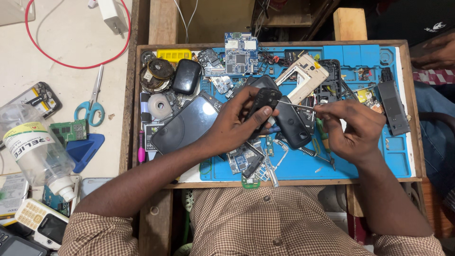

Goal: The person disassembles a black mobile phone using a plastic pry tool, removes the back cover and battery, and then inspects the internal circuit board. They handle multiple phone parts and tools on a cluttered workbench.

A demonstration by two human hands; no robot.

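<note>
My left hand (234, 125) grips a small black phone body (263, 102) above the blue work mat (360, 166). My right hand (353, 128) pinches a thin metal tool (296, 105) whose tip points left at the black phone body. Just beneath the hands lie a black phone back cover (291, 125) and a large dark smartphone (185, 125) with a glossy screen.
A wooden tray (284, 182) frames the mat, strewn with circuit boards (241, 54), a beige phone frame (305, 76), a black pouch (186, 76) and tape rolls. Scissors (92, 102), a plastic bottle (35, 151) and old phones lie to the left. Another person's hand (433, 52) rests at top right.
</note>
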